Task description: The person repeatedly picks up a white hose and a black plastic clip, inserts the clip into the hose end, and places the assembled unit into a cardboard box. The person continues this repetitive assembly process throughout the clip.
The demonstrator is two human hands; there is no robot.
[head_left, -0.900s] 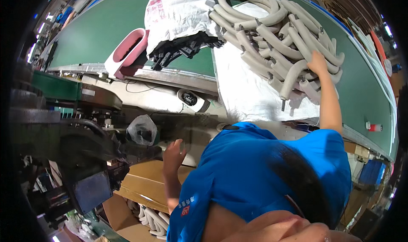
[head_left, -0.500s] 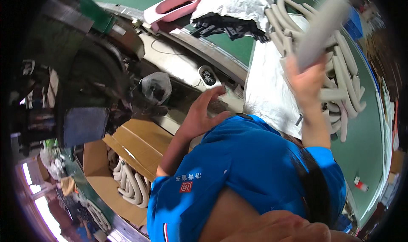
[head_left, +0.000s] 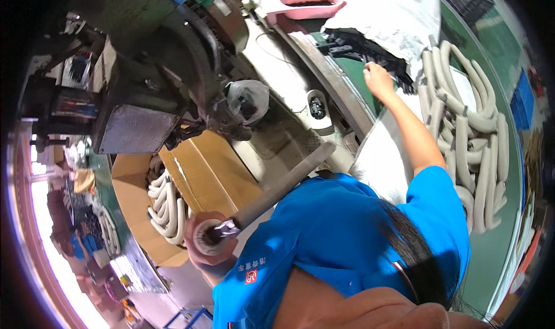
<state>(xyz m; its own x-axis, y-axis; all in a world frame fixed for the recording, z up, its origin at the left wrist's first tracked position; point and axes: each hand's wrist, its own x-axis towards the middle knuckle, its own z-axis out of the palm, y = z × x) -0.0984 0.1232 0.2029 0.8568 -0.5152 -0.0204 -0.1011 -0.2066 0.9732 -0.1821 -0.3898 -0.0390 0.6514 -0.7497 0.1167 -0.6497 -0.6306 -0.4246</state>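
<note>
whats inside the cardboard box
The cardboard box holds pale curved tubes piled along its left side. Its flap and the left hand cover the right part, so the rest is hidden.

The person is wearing a bright blue short-sleeved shirt of smooth fabric (head_left: pixel 347 236), and it is covering the chest and both shoulders. A small red-and-white round emblem with a short row of red characters (head_left: pixel 254 271) is showing on the left side of the chest. The sleeves are ending above the elbows, leaving both forearms bare. The left hand (head_left: pixel 208 254) and the right hand (head_left: pixel 378 80) are wearing no gloves.
</note>
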